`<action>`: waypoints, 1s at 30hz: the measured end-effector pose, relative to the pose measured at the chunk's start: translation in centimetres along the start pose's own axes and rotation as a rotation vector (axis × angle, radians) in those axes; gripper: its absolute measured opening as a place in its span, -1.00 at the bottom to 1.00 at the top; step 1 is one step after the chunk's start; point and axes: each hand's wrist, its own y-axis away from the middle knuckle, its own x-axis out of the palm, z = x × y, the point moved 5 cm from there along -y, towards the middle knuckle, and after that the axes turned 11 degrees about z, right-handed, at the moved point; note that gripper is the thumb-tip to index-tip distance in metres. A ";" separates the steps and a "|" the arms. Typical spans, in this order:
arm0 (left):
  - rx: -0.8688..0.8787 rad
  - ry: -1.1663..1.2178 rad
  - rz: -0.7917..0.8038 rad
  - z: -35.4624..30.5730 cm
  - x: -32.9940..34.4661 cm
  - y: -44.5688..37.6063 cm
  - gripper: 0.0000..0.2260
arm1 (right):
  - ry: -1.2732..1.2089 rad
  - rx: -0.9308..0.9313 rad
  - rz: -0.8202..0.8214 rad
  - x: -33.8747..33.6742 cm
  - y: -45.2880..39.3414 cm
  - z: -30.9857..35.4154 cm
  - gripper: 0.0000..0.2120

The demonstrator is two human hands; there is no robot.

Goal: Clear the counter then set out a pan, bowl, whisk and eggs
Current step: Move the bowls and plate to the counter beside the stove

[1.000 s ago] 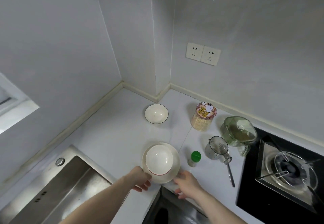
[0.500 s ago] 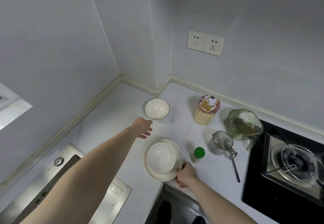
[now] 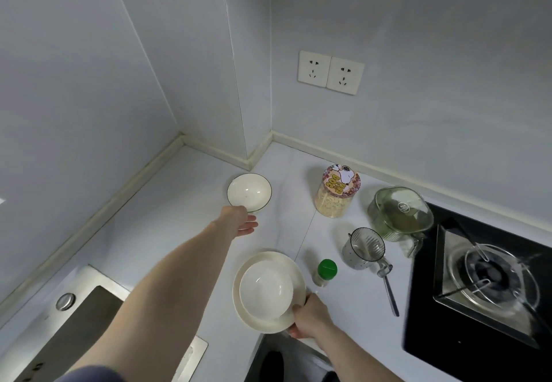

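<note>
While clearing had barely begun in the head view, my left hand [image 3: 240, 222], fingers loosely spread, reached the dark-rimmed white ceramic bowl [image 3: 249, 192] toward the white counter's [image 3: 167, 217] back corner; my right hand [image 3: 309, 316] pinched the cream plate [image 3: 263, 320] under a white bowl [image 3: 265, 287] at the front edge. I judged jars, pan, whisk and eggs all remained.

Bare counter [image 3: 167, 217] lies open at 9 o'clock of the dark-rimmed bowl [image 3: 249, 192], running down to the sink [image 3: 71, 331] at 7 o'clock. At 3 o'clock the way is crowded: a cartoon-lidded jar [image 3: 336, 195], a green lidded dish [image 3: 398, 214], a clear measuring cup [image 3: 364, 248] and a green-capped bottle [image 3: 326, 271] stand near each other. A narrow strip stays open between bowl and stacked plate [image 3: 295, 271].
</note>
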 end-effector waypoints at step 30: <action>0.102 -0.011 -0.454 18.2 -5.8 26.6 -0.79 | 0.239 -0.165 0.071 -2.8 6.1 -2.3 -0.85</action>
